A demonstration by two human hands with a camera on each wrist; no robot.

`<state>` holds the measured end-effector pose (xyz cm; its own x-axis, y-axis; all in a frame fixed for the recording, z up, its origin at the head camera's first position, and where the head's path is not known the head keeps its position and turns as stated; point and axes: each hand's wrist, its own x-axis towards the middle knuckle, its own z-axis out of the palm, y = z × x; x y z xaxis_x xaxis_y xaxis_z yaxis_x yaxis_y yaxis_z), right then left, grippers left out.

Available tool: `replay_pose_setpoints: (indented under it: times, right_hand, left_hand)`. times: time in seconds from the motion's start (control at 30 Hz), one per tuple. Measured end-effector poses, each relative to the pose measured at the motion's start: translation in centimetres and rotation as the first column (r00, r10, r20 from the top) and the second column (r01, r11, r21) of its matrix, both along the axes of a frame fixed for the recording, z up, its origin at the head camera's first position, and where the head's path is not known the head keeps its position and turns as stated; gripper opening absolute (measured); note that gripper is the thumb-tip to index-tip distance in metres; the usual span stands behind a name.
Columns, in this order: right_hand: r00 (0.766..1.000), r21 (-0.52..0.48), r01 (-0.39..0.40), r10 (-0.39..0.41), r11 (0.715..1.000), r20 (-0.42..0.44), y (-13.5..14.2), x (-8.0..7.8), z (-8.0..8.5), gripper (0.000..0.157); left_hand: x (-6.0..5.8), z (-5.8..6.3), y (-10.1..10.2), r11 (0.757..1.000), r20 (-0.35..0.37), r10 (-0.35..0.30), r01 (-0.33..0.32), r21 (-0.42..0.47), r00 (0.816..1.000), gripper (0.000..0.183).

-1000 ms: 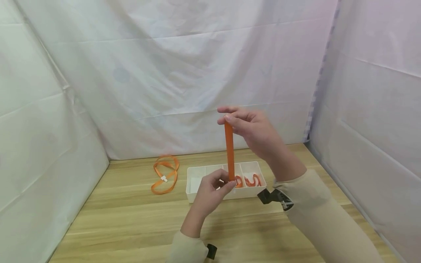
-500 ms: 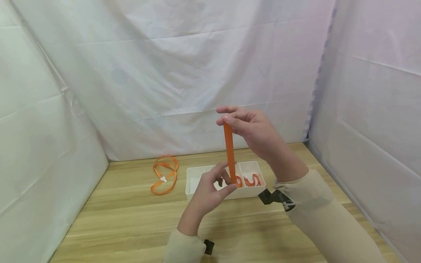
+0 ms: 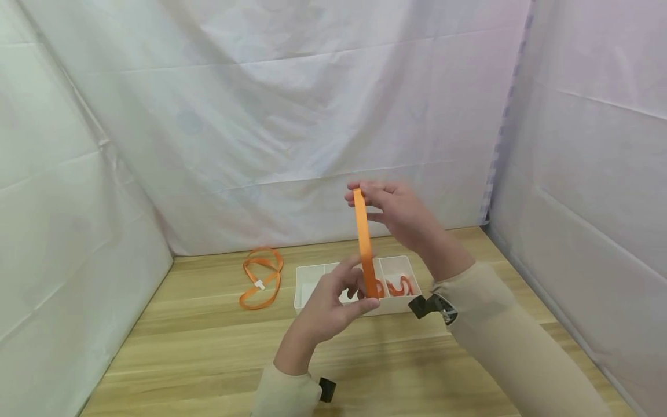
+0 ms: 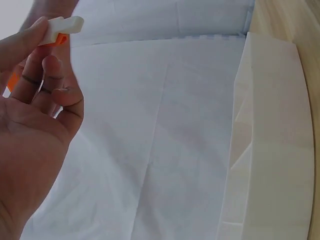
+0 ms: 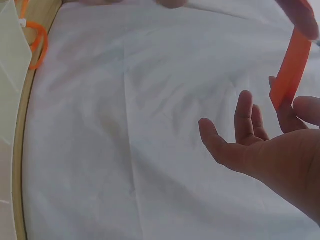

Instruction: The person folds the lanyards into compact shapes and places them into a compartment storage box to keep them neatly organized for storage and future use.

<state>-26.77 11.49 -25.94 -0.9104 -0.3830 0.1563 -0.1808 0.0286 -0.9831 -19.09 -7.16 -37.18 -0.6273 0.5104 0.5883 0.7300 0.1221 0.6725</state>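
An orange lanyard, drawn into a flat strip, stands nearly upright between my two hands. My left hand pinches its lower end between thumb and fingers; the left wrist view shows a white plastic clip in that pinch. At the upper end, my right hand holds the folded strip, with its other fingers spread in the right wrist view. Behind the left hand is a white divided box. Orange lanyard coils lie in its right-hand compartments; the left hand hides part of the box.
Another orange lanyard with a white clip lies looped on the wooden table, left of the box. White cloth hangs behind the table and along both sides.
My right hand has lowered slightly and its fingers have shifted at the strip's top. My left hand has moved slightly down; the strip now shows a brighter face.
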Motion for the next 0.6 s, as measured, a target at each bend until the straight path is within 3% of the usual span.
replay_pose_setpoints:
  times: [0.2,0.33,0.47,0.6]
  right_hand:
    - [0.996,0.093,-0.018,0.01,0.995,0.085,0.0,-1.2,-3.4,0.043]
    - [0.989,0.094,-0.048,0.034,0.994,0.146,0.2,-1.2,-5.8,0.049]
    - [0.984,0.162,-0.06,0.031,0.985,0.173,0.2,-0.4,-8.0,0.051]
    - [0.983,0.191,-0.04,0.005,0.981,0.181,-0.3,0.6,-10.0,0.051]
  left_hand:
    - [-0.1,0.2,-0.2,0.998,0.087,0.018,-0.023,0.06,0.996,0.081]
    - [-0.7,0.9,-0.7,0.992,0.201,0.055,-0.076,0.098,0.978,0.089]
    - [-1.8,1.1,-1.7,0.975,0.342,0.122,-0.177,0.136,0.932,0.09]
    - [-3.1,0.7,-2.2,0.944,0.458,0.183,-0.285,0.164,0.87,0.089]
